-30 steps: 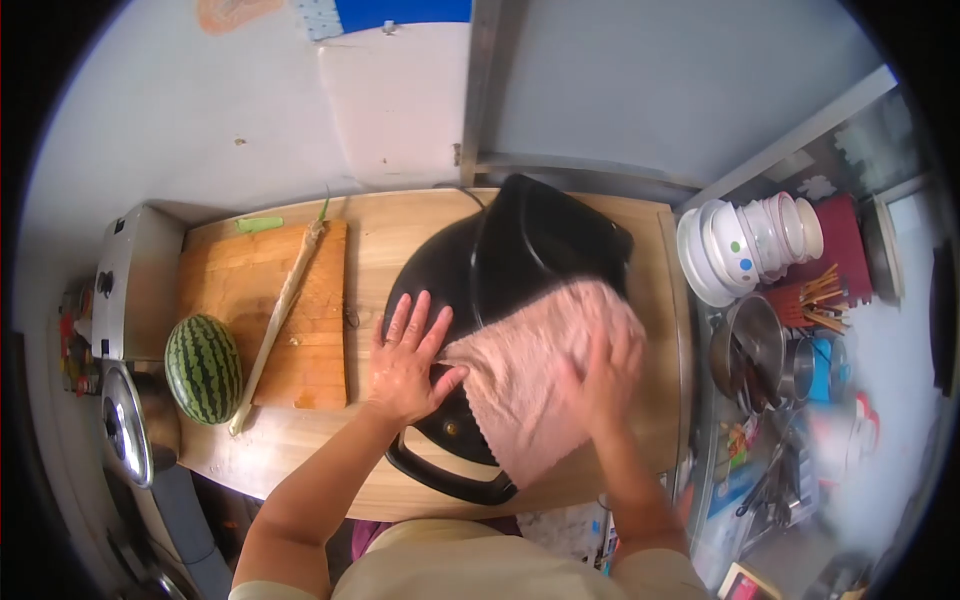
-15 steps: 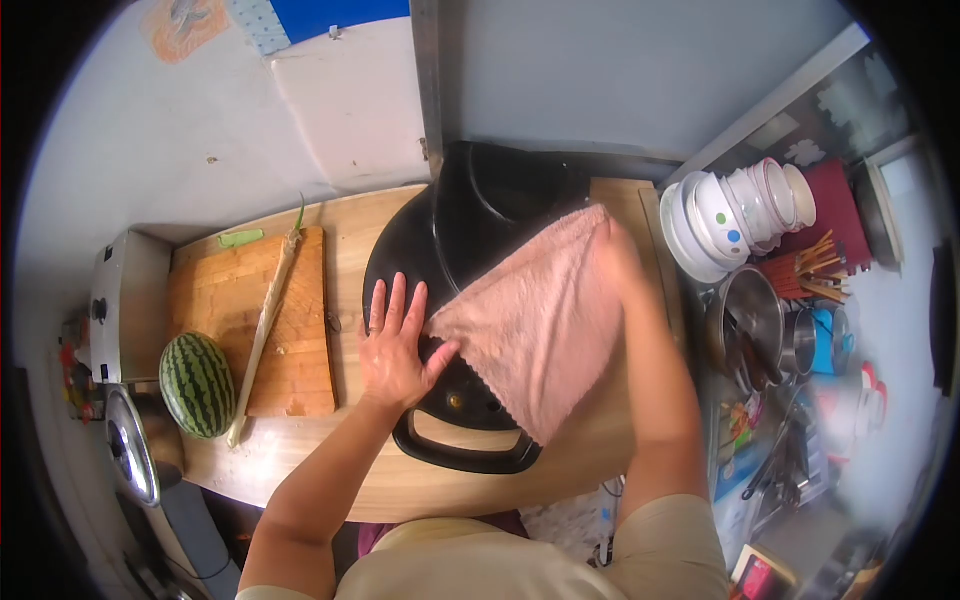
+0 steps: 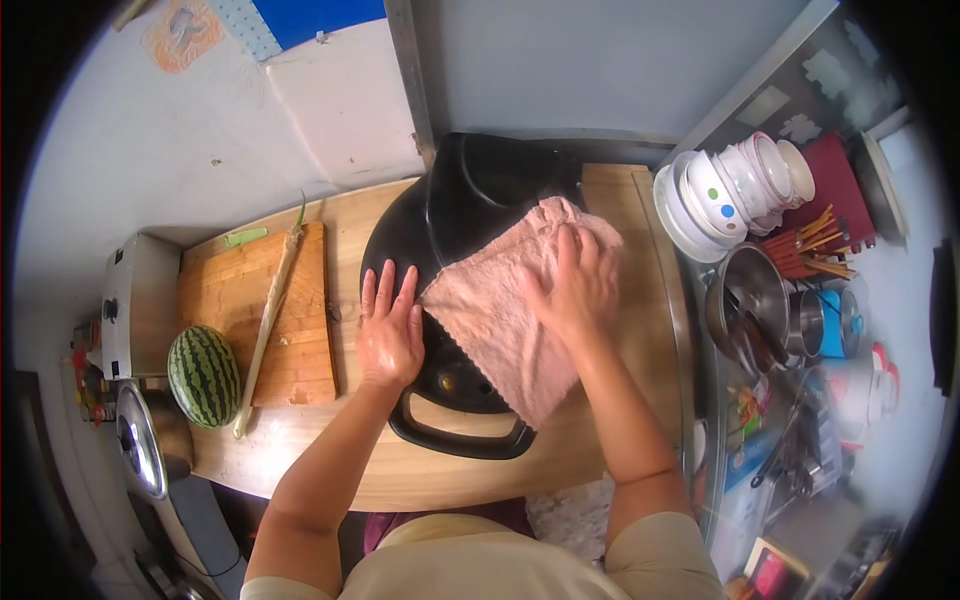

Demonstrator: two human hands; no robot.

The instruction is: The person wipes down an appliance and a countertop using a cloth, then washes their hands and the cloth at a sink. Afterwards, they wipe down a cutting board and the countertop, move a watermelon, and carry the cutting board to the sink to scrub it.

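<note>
A pink cloth (image 3: 500, 310) lies over the right part of a large, rounded black appliance-like body (image 3: 410, 225) on the wooden table. My right hand (image 3: 580, 285) grips the cloth from above, fingers curved into its wrinkled upper part and thumb out to the left. Flat on the black body's left edge rests my left hand (image 3: 390, 330), its fingers stretched out beside the cloth's left corner. A black loop handle (image 3: 465, 445) sticks out toward me, with a small brass-coloured round part (image 3: 447, 382) just above it. The cloth hides much of the black surface.
Left on the table (image 3: 300, 460) are a cutting board (image 3: 220, 290), a long pale stalk (image 3: 270, 320) and a watermelon (image 3: 204, 376). To the right stand stacked white bowls (image 3: 715, 200), a metal bowl (image 3: 750, 275) and chopsticks (image 3: 805, 255). A wall borders the back.
My right hand has moved left from the cloth's far right corner onto its upper part, and that corner is now bunched. My left hand stays on the black body. The view has shifted slightly.
</note>
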